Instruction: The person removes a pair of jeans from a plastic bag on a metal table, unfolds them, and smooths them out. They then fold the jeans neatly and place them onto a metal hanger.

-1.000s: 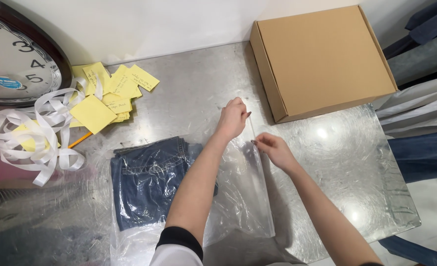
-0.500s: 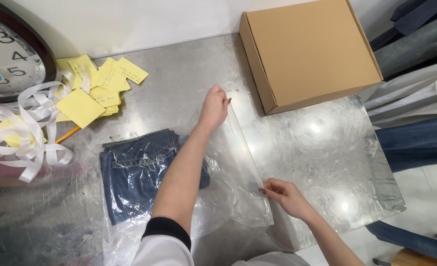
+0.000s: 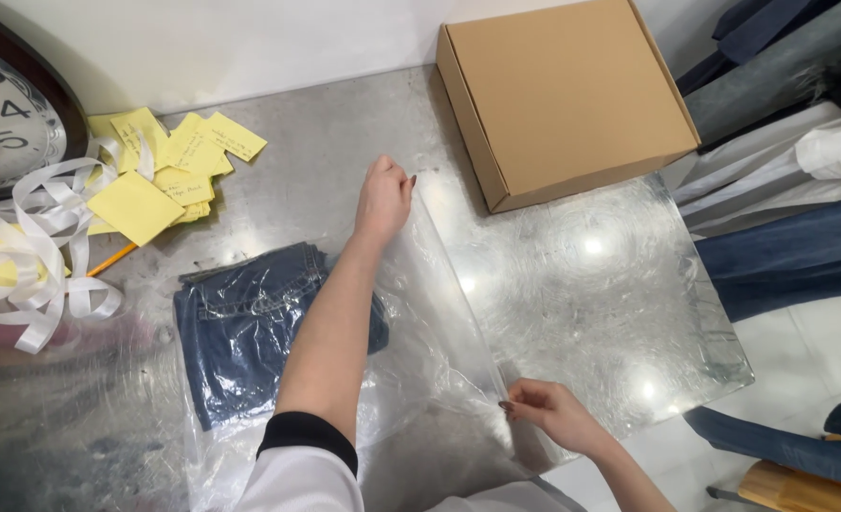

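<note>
Landmark = closed brown cardboard box (image 3: 572, 95), far right corner of the grey metal counter (image 3: 335, 142).

Left hand (image 3: 383, 197): just left of box's near-left corner, arm stretched out over the clear plastic bag (image 3: 439, 322). Fingers curled down, pressing/pinching bag's far end flat to counter; thumb side hidden, so exact grip can't be told.

Right hand (image 3: 555, 415): well nearer the person than the box, at counter's near edge. Fingertips pinched narrow on bag's near corner/edge. Bag edge runs taut btwn the two hands.

Folded dark-blue denim jeans (image 3: 250, 327): inside the bag, left of box and closer to the person, partly under left forearm.

Left of box along far wall: heap of yellow paper notes (image 3: 169, 161). Further left, tangle of white ribbon strips (image 3: 32, 251) w/ an orange pencil (image 3: 112, 259) poking out. Round wall clock w/ dark rim (image 3: 8, 114) at far left edge. Right of box, off counter: grey, white and blue garments (image 3: 790, 228), hanging or stacked, can't tell.
</note>
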